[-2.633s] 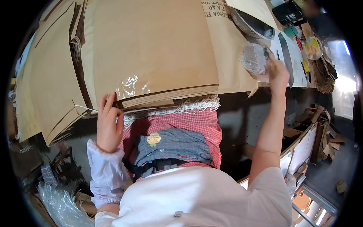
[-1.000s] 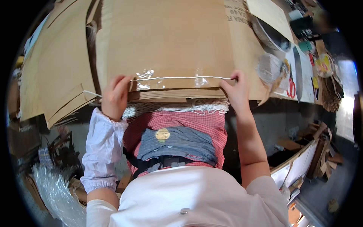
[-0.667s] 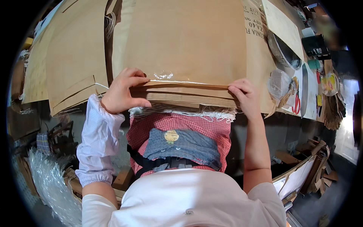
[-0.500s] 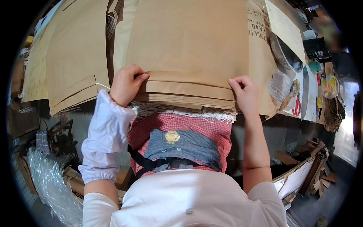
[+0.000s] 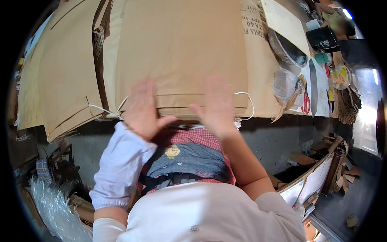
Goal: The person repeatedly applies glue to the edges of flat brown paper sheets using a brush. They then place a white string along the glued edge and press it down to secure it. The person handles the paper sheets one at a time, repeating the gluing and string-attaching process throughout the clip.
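A stack of brown kraft paper sheets or bags (image 5: pixel 183 52) lies in front of me, its near edge folded over in a strip (image 5: pixel 177 99). My left hand (image 5: pixel 142 109) rests flat on the left part of that strip, fingers stretched away from me and thumb pointing inward. On the right part lies my right hand (image 5: pixel 217 107), also flat and spread, its fingers blurred by motion. Neither hand holds anything. White string (image 5: pixel 250 105) loops out from the fold beside my right hand, and more white string (image 5: pixel 105 109) runs out to the left of my left hand.
Another brown paper stack (image 5: pixel 68 72) lies at the left. To the right are a clear plastic bag (image 5: pixel 284 84), red-handled scissors (image 5: pixel 306 103), a grey curved piece (image 5: pixel 286 48) and a black box (image 5: pixel 322 39). Clear plastic strands (image 5: pixel 56 209) stand at lower left. Another person (image 5: pixel 338 22) is at far right.
Both hands went from pinching the folded edge to lying flat on it. My right hand moved inward. String loops now show at both ends of the fold. The view shifted slightly.
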Demonstrator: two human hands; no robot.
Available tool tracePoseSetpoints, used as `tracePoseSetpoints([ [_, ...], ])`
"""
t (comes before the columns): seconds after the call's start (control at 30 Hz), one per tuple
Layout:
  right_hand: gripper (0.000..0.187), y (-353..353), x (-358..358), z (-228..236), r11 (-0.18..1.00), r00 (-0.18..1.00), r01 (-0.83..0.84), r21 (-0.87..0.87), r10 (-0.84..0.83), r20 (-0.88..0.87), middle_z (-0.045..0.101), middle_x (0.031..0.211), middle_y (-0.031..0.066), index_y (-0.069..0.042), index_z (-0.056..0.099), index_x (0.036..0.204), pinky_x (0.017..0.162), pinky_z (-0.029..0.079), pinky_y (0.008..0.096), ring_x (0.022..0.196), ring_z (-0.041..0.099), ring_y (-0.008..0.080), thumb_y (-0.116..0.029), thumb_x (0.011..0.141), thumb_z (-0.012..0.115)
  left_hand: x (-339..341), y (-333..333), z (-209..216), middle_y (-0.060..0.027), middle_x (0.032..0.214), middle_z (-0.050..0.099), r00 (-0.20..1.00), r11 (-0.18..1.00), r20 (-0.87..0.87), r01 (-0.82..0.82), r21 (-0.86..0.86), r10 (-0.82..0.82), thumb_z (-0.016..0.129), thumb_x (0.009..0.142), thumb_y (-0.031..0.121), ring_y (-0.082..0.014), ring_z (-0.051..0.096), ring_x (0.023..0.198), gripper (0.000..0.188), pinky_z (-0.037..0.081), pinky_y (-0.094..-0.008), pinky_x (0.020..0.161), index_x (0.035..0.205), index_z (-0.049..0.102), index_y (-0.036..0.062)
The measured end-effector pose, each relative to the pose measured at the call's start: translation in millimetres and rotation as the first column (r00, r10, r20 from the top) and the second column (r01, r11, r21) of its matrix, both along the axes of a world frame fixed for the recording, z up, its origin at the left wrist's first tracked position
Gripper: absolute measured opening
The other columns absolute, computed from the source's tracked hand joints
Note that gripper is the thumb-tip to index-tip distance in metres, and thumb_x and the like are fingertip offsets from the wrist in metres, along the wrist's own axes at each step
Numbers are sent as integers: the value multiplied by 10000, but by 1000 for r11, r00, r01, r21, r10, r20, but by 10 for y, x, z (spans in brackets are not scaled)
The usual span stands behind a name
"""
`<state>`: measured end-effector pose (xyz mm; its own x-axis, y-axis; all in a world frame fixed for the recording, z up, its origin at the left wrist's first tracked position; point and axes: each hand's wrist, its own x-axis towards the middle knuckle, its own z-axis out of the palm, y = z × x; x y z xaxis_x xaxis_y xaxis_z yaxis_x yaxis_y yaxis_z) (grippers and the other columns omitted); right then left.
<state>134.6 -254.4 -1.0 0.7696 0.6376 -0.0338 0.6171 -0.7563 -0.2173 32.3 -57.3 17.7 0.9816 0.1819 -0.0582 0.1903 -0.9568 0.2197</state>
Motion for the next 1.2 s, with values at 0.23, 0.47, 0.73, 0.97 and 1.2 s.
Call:
tracePoseSetpoints([
  [0.23,578,-667,389,-127,923,919,317,220,-356,168,382,1348,278,82,421,1263,1036,317,431,1278,356,379,-255,837,617,-175,417,-192,-281,1453,215,973,991,190,-118,-67,129,563,878,336,-419,181,1361,738,171,-445,1115,1378,238,-99],
  [0.47,284,-768,460,-81,687,973,213,695,-213,-88,600,1121,139,-5,576,1138,775,485,359,869,594,246,-43,860,531,-209,597,-202,-283,1380,329,842,918,411,-220,-330,350,596,843,138,-398,316,1293,592,265,-422,1074,1328,335,-78],
  [0.73,347,-933,386,191,546,795,544,638,-92,-599,583,1089,119,40,449,1222,870,437,288,1000,562,176,-11,879,443,-483,518,16,-35,536,496,819,692,268,-202,-693,507,604,858,144,-200,491,471,200,365,-333,432,699,528,49],
  [0.97,366,550,110,54,767,776,250,591,206,-596,516,921,21,18,401,1266,731,435,235,818,492,86,-66,918,475,-1525,1525,189,-165,635,519,420,748,635,-504,-431,648,537,908,142,-277,468,544,226,357,-378,506,735,532,-4],
  [1.2,427,2375,-381,200,784,433,241,572,441,-786,533,724,41,-48,376,1311,486,438,260,563,516,103,-48,889,440,-2369,3501,-2,21,671,514,339,679,632,-597,-428,697,510,943,172,-68,451,639,245,391,-239,576,806,582,-18],
])
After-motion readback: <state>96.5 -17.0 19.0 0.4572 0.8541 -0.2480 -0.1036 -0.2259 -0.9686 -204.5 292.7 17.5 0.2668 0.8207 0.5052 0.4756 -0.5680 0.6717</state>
